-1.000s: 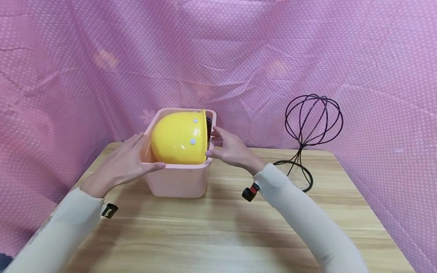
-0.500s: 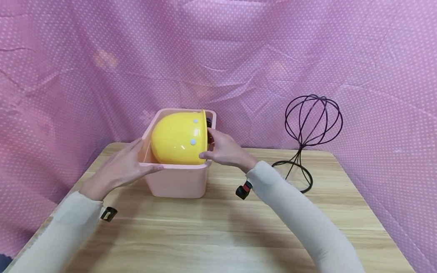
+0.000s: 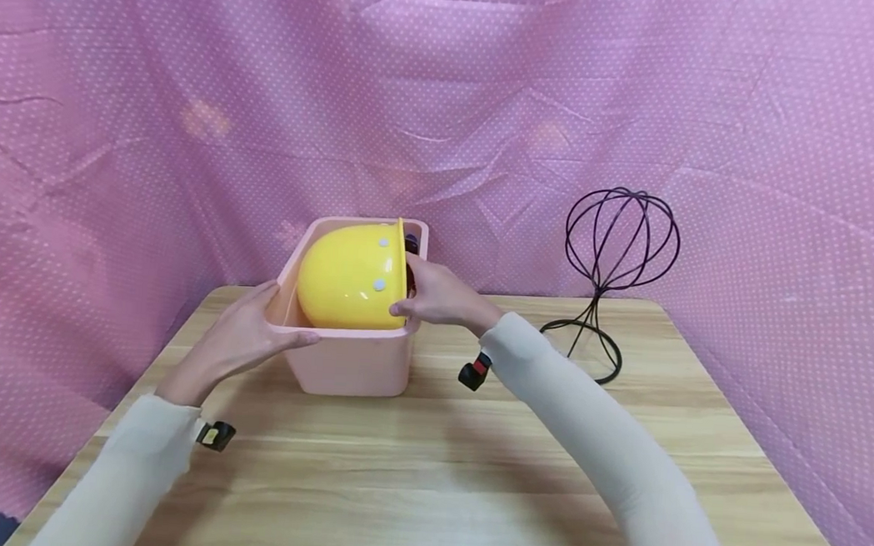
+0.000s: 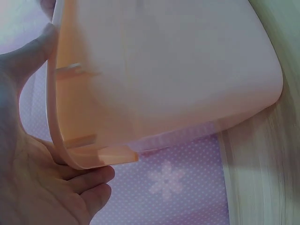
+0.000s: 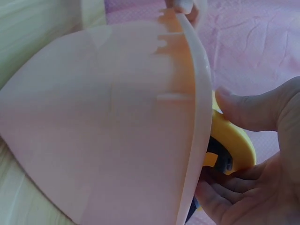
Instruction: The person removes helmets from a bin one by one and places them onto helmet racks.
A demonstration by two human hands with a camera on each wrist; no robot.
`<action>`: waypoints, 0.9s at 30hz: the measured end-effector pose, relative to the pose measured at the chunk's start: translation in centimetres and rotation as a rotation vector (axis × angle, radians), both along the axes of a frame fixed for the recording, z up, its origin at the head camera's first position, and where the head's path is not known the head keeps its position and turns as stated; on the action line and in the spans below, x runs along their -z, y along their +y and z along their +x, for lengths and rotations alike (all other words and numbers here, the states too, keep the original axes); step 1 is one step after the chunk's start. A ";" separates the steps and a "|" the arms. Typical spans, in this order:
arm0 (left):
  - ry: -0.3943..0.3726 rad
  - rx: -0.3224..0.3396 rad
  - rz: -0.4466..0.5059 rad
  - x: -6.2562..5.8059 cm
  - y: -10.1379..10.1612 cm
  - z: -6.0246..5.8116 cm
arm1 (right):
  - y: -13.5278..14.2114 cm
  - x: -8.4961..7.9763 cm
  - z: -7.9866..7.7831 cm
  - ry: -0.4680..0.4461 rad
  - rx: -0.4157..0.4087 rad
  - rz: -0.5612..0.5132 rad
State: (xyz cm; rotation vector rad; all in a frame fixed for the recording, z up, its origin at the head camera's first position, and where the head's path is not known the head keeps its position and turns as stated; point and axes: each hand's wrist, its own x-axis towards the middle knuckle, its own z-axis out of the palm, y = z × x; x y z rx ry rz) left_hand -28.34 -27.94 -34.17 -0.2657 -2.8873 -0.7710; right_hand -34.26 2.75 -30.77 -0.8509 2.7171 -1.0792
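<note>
A yellow hard hat (image 3: 342, 276) lies on its side in a pink plastic bin (image 3: 349, 366), its brim towards the right wall. My right hand (image 3: 445, 297) holds the hat's brim edge, thumb on the outer shell and fingers tucked inside the opening. Dark inner straps (image 5: 222, 153) of the hat show beside those fingers in the right wrist view. At the bin's front left corner, my left hand (image 3: 236, 337) grips the rim. Its thumb (image 4: 41, 44) presses the front rim while the fingers (image 4: 96, 180) bend around the side. The bin's floor is hidden beneath the hat.
A black wire stand (image 3: 597, 291) with a balloon-shaped top stands at the back right of the wooden table (image 3: 425, 473). Pink dotted cloth (image 3: 446, 123) hangs behind the table and along both sides.
My right hand has moved left from the bin's right rim onto the hat's brim, and its fingers have gone inside. My left hand stays at the rim. The hat and bin keep their places.
</note>
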 end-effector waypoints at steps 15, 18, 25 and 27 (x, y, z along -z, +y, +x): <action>-0.030 -0.036 -0.069 -0.5 -0.3 -0.1 | -0.8 0.0 -0.4 -0.137 0.017 -0.046; -0.040 -0.036 -0.087 -0.5 -0.4 -0.3 | -1.0 0.2 -0.7 -0.207 0.006 -0.102; -0.027 -0.031 -0.088 -0.6 -0.5 -0.7 | -1.8 0.2 -1.2 -0.293 -0.025 -0.170; -0.024 -0.029 -0.091 -0.7 -0.5 -0.9 | -2.0 0.0 -1.2 -0.302 -0.017 -0.183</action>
